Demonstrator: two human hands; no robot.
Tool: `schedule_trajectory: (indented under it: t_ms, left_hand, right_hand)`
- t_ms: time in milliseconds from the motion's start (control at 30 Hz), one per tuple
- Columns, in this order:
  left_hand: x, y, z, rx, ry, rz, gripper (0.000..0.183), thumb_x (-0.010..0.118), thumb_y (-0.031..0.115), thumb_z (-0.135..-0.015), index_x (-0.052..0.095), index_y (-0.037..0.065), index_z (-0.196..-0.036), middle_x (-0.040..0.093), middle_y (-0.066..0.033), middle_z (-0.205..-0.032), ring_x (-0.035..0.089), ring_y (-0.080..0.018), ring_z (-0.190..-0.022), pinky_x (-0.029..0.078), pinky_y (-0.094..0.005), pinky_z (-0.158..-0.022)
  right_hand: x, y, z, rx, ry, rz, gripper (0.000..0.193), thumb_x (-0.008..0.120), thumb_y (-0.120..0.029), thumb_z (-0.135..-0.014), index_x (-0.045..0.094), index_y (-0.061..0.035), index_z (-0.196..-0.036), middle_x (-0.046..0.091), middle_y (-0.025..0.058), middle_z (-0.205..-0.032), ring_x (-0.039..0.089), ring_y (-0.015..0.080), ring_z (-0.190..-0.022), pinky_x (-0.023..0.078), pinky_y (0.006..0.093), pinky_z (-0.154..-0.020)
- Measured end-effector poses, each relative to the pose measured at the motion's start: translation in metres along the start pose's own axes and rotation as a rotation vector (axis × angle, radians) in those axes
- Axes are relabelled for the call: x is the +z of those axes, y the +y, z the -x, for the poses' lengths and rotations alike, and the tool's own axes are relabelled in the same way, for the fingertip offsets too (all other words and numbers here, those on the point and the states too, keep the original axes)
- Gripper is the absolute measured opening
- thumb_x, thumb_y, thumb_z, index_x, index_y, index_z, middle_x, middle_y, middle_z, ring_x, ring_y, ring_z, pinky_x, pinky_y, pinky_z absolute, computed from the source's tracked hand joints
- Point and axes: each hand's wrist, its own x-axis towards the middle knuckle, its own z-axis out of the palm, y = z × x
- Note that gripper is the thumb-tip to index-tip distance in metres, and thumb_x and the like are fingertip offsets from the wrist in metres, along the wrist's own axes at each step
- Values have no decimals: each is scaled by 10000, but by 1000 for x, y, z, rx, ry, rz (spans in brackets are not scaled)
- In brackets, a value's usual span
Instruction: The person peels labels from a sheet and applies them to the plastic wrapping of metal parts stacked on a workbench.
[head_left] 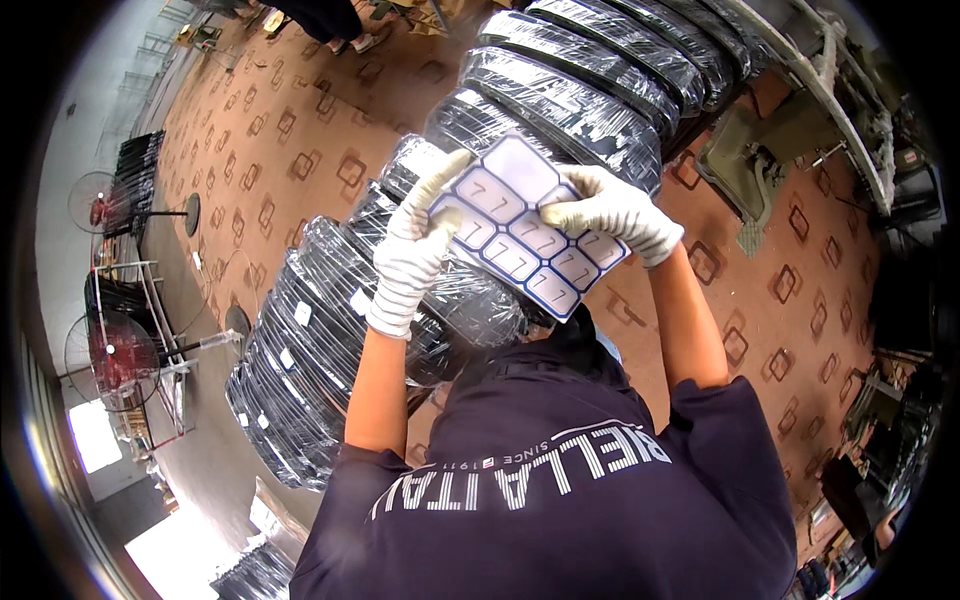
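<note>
Wide across the room spread the patterned brown floor (790,350), and what a run of film-wrapped black bundles (560,95) lined it! Above those, tilted, was a blue-bordered white label sheet (530,235): the gloved left hand (415,225) gripped one side, the gloved right hand (620,207) pinched the other.

– How are your gloved left hand (408,245) and gloved right hand (617,210) coloured?
– White, with thin grey stripes on both.
– And your sheet of labels (518,237)?
– White cells outlined in dark blue.
– Your shirt (600,530)?
– Very dark, perhaps navy or purple in this light, with white lettering (515,485).
– And around you?
– Wrapped bundles (560,100), glossy black with silvery glints; carpet (270,150), orange-brown, patterned in dark rounded squares.
</note>
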Motion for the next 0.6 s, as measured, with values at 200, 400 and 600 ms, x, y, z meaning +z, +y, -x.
schedule_trajectory:
  t_ms: [200, 400, 600]
  left_hand:
    - [20, 7, -7, 376, 226, -1252, 485, 667, 318, -766, 558, 199, -1224, 453, -78, -1297, 387, -272, -1226, 219, -445, -1054]
    - [26, -7, -3, 293, 116, -898, 438, 615, 351, -808, 576, 108, -1170, 557, -86, -1184, 458, -261, -1181, 228, -475, -1043]
    - [30, -12, 8, 324, 293, -617, 398, 631, 147, -808, 557, 95, -1196, 556, -76, -1145, 493, -234, -1100, 345, -359, -972]
  right_hand:
    - [22, 17, -19, -61, 108, -233, 234, 693, -199, -794, 656, -31, -953, 642, -18, -814, 552, 33, -699, 461, 202, -656]
    - [34, 27, -15, -116, 40, -272, 287, 695, -216, -789, 638, -8, -978, 619, -29, -810, 522, 29, -711, 434, 185, -649]
    - [42, 39, -17, -247, 139, -352, 264, 666, -171, -809, 614, -2, -1005, 594, -54, -827, 477, 5, -686, 400, 164, -610]
